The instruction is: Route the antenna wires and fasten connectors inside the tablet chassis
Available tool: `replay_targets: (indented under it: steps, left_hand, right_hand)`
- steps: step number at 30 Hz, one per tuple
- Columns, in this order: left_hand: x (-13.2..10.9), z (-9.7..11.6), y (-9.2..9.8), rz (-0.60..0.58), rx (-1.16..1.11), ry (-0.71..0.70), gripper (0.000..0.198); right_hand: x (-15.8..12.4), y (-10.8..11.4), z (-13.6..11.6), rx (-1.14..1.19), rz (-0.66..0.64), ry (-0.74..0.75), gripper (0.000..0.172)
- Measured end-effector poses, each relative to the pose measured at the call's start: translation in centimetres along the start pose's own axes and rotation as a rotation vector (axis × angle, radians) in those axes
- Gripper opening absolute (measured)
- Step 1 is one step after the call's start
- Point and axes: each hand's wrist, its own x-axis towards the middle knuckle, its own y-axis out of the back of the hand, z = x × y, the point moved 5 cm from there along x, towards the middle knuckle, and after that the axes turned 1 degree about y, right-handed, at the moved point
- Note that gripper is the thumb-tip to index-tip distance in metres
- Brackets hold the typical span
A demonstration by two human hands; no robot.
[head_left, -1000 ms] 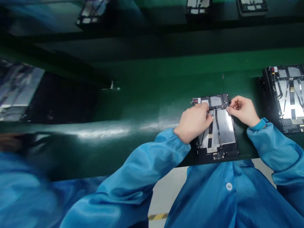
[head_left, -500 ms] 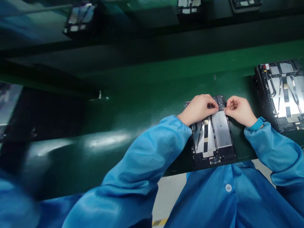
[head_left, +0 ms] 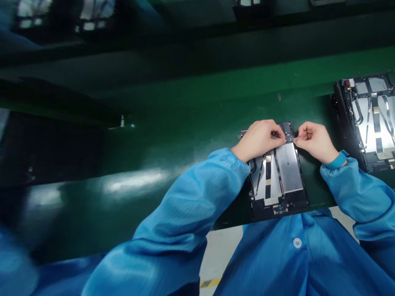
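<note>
An opened tablet (head_left: 279, 181) with silver battery cells and black flex cables lies on the green conveyor belt (head_left: 173, 135) close to its near edge. My left hand (head_left: 261, 139) rests on the tablet's top left, fingers curled and pinched at a small part near the top centre. From the right, my right hand (head_left: 313, 139) meets it, its fingers pinched at the same spot by the top edge. What the fingertips hold is too small to name. Both arms are in blue sleeves.
A second opened tablet (head_left: 368, 119) lies on the belt at the right edge. More units (head_left: 89, 20) sit blurred on the far side at the top. At the bottom left is another person's blue sleeve (head_left: 15, 267). Floor shows below the belt's edge.
My left hand has moved up from the tablet's middle to its top edge, meeting the right hand's pinch. The view has shifted slightly.
</note>
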Motion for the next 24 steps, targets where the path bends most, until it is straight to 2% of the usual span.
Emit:
replay_targets:
  steps: [6,14,20,24]
  left_hand:
    - [0.0,-0.1,-0.2,0.032,-0.068,-0.005,0.007]
    - [0.8,0.7,-0.3,-0.009,0.070,0.040,0.013]
    - [0.7,2.0,-0.9,0.034,0.068,-0.179,0.015]
    - [0.6,1.5,-1.0,0.099,0.075,-0.093,0.016]
  right_hand:
    - [0.0,0.1,0.0,0.015,0.017,0.000,0.019]
    - [0.2,0.6,0.1,0.016,0.044,0.074,0.021]
    - [0.1,0.4,-0.2,0.145,0.052,0.186,0.035]
    - [0.2,0.3,-0.4,0.119,0.076,0.246,0.031]
